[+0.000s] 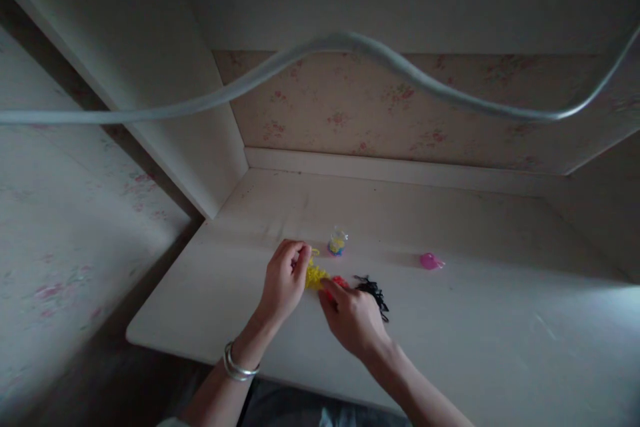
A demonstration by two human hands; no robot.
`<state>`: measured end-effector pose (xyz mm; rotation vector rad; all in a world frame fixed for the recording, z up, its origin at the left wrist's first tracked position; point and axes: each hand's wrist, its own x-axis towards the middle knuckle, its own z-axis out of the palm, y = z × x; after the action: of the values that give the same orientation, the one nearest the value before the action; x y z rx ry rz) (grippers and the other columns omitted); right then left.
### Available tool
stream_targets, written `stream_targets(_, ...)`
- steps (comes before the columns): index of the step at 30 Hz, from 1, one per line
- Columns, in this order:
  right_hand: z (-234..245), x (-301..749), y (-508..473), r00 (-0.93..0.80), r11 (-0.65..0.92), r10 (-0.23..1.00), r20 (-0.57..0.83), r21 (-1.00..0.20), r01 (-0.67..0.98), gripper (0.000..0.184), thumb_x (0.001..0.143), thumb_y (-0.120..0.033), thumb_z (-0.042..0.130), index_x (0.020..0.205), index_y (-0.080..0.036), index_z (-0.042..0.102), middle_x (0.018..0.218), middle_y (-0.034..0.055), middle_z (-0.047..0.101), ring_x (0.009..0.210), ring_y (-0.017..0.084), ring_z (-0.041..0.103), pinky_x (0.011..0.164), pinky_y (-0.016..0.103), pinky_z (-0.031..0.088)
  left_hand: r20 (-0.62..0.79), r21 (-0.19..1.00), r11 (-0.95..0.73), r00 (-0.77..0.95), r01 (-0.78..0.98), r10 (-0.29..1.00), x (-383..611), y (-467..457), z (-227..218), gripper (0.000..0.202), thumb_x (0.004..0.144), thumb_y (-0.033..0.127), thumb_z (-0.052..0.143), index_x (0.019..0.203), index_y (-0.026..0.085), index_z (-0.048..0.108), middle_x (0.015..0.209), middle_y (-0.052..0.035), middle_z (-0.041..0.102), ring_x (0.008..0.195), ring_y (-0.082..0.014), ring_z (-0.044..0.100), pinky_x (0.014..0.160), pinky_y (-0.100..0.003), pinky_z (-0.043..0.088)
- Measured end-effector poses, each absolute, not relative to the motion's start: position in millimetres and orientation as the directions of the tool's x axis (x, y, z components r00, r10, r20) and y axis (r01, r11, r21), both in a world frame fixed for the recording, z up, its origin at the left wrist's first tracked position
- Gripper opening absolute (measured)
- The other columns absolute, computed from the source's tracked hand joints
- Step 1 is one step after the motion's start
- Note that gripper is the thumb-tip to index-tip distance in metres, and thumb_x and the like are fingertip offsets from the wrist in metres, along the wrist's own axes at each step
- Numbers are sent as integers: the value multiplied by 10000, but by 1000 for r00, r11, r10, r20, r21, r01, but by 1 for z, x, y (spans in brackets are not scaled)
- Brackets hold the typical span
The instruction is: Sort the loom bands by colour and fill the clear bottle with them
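My left hand [285, 279], with silver bangles on the wrist, is curled in a pinch on a yellow loop lifted from a small yellow pile of bands [315, 276] on the white desk [475, 340]. My right hand [353, 317] lies just right of that pile with its fingers bent down onto a small red pile [340, 280]; whether it holds any is hidden. A black pile of bands [373, 290] lies against the right hand's far side.
A small clear bag [337, 242] with coloured bits stands behind the piles. A pink round piece [430, 261] lies to the right. A grey cable [350, 43] sags across the top of the view. Shelf walls enclose the desk at left and back.
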<state>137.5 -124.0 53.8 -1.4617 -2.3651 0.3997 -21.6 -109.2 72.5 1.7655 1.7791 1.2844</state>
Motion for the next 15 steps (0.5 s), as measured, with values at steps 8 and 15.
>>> stream_targets(8, 31, 108, -137, -466, 450, 885, -21, -221, 865, 288, 871, -262, 432, 1115, -235, 584, 674, 72, 673, 613, 222, 632, 532, 271, 428, 446, 711, -324, -45, 624, 894, 16, -61, 99, 209, 907, 298, 435, 863, 168, 593, 848, -43, 589, 682, -103, 555, 654, -216, 455)
stream_targets(15, 28, 106, -132, -509, 497, 861, -9, -201, 844, 242, 859, -136, 413, 938, -182, 636, 668, 95, 670, 594, 202, 620, 542, 271, 439, 457, 599, -279, -34, 750, 889, 22, -53, 89, 184, 903, 270, 439, 894, 181, 599, 900, -45, 599, 723, -118, 574, 695, -241, 464)
